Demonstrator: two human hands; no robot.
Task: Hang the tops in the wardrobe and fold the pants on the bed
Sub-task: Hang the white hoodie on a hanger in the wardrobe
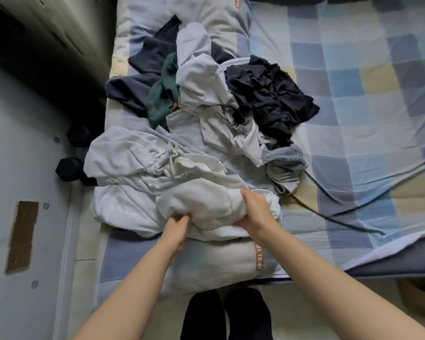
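White garment: you have the white garment (206,212) bunched at the near end of the clothes pile (206,114), resting partly on the near pillow (219,263). Whether it is a top or pants cannot be told while it is crumpled.
Left hand: your left hand (176,228) has its fingers curled into a fold at the garment's near-left edge, pinching cloth.
Right hand: your right hand (254,211) wraps over the ribbed cuff or hem at the garment's right side, fingers closed around it.
Handling: it looks like thick, soft knit; expect it to be light, limp and saggy, not slippery or fragile. It will not hold a shape, so lift it clear and shake it open.
Where to hold: find the ribbed edge first; judge from it whether you hold a waistband or a hem, then take both corners.
Neighbours: a second pale garment (133,163) lies just left of and behind the white one, touching it and possibly tangled with it. Further behind it sit a dark green item (162,94), a black crumpled item (270,99) and a grey ribbed knit (285,155).
In the way: a dark cable (341,214) trails across the checked bedsheet (353,106) right of the white garment; keep sleeves from snagging it.
Risk: lifting fast may drag the pale neighbour off the bed.
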